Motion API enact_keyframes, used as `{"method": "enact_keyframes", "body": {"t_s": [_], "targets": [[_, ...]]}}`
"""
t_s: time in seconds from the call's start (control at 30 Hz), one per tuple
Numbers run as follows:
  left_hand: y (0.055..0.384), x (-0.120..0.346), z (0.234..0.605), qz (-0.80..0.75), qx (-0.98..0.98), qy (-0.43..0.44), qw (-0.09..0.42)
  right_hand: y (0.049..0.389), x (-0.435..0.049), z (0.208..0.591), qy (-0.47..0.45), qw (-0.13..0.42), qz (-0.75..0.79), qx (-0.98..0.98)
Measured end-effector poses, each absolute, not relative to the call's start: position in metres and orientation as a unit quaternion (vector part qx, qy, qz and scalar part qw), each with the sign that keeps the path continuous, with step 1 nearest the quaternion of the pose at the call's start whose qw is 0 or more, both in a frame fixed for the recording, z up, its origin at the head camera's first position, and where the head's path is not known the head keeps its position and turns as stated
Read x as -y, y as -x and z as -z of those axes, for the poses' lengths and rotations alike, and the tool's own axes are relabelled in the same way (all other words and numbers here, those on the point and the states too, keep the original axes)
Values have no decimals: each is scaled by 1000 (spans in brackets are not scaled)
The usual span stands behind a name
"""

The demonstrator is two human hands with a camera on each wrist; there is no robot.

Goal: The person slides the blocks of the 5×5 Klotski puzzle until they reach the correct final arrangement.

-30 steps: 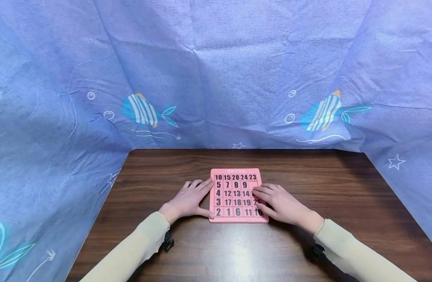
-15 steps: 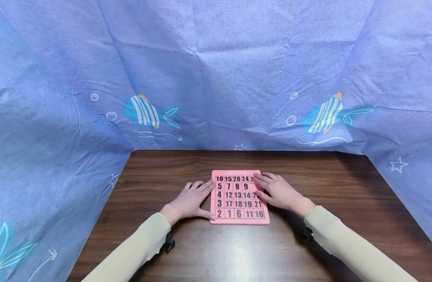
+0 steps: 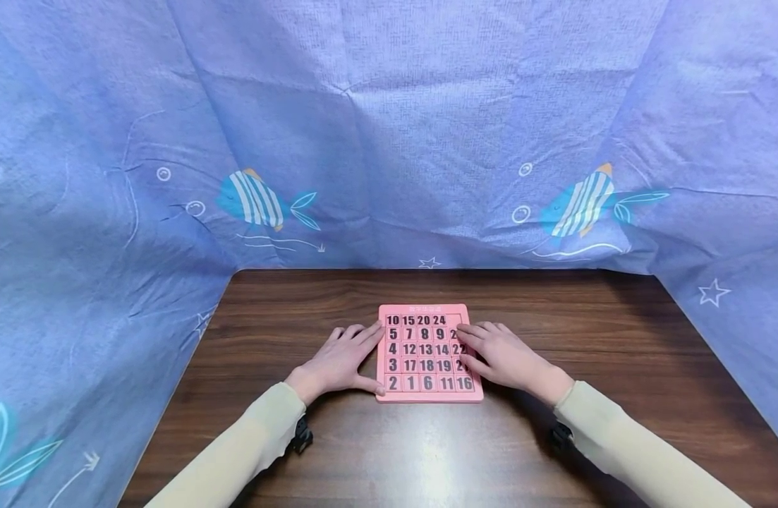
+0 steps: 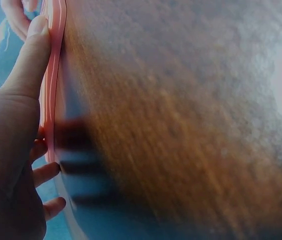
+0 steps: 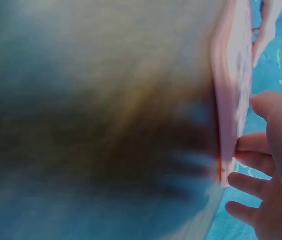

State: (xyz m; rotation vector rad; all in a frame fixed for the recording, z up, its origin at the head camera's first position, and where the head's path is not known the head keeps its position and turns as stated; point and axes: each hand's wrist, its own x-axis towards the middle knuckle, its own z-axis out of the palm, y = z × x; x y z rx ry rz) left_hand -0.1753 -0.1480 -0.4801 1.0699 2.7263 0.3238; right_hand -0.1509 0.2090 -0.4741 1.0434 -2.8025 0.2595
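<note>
Pink number slider, two relaxed hands, 24 tiles by our count

Head view first: we've got one pink number board lying flat on one brown table, with a hand either side of it. We count 24 tiles in the board plus one vacant slot at its top right; a couple of numbers on its right side are partly under fingers. The left hand lies relaxed along the board's left edge, thumb at its lower left corner. The right hand is loose too, fingertips over the board's right-hand column. Behind the board hangs blue cloth with two striped fish.

We'd guess the board is light, stiff, kinda slidey on that smooth top and not very fragile. We'd hold it by the side rims and work the tile faces with a fingertip.

Left wrist view: one board edge, thumb laid against it, other fingers spread near its far end. No clenching.

Right wrist view: blurry, but the fingers look spread and unclenched beside the board's edge. Are they pressing a tile? Can't tell from here.
</note>
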Motion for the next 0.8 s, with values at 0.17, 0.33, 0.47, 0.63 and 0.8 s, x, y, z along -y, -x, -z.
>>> {"method": "enact_keyframes", "body": {"t_s": [0.17,0.33,0.47,0.63,0.8], "targets": [[176,149,481,-108,-920,-366,93,161,-200,469,-336,63,-100,934],[176,149,482,-103,-920,-366,93,168,-189,474,-326,48,-113,937],[176,149,483,-102,-921,-364,96,171,-185,477,-314,31,-111,942],[175,148,481,-105,-921,-361,101,169,-192,476,-282,17,-107,953],[176,148,478,-113,-920,-363,98,167,-202,473,-275,34,-106,955]]}}
